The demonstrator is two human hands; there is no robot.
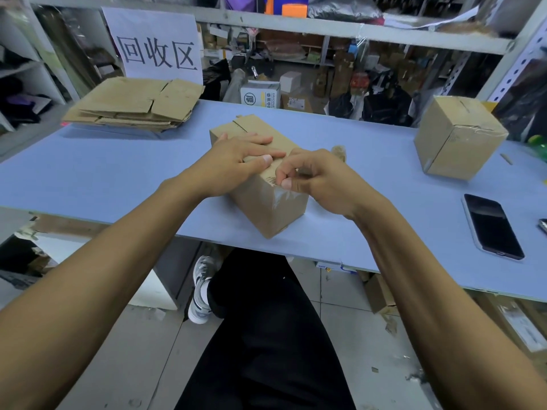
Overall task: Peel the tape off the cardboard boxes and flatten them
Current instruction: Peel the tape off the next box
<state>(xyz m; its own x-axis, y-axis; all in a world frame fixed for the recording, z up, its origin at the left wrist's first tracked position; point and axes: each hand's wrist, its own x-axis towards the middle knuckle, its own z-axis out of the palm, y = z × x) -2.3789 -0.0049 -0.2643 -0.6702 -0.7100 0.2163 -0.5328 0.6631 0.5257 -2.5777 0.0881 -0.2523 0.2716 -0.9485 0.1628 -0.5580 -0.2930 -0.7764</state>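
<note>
Head view:
- Small cardboard box point(266, 184) lies on its side on the blue table point(118, 173), near the front edge, centre of view, corner pointing toward the person.
- Left hand point(239, 164) rests flat on top of the box, fingers straight and together, thumb along the near top edge; pressing down, gripping nothing.
- Right hand point(313, 176) sits at the box's near top corner, thumb and forefinger pinched narrow on the clear tape point(285, 199) at the edge; other fingers curled.
- Tape is glossy and runs down the near end face of the box; a bit at the top looks lifted and wrinkled.
- Slit seam visible on the far top of the box, beyond the left hand.
- Second taped box point(457, 137) stands upright at the right of the table, well apart from both hands, clear tape crumpled across its side.
- Stack of flattened cardboard point(133, 105) at far left of the table, below a white paper sign point(157, 45) with printed characters.
- Dark smartphone point(491, 226) lies screen-up on the table at right, near the front edge.
- Small crumpled brownish wad point(339, 150) on the table just behind the right hand; can't tell what it is.
- Shelving with mixed clutter behind the table.
</note>
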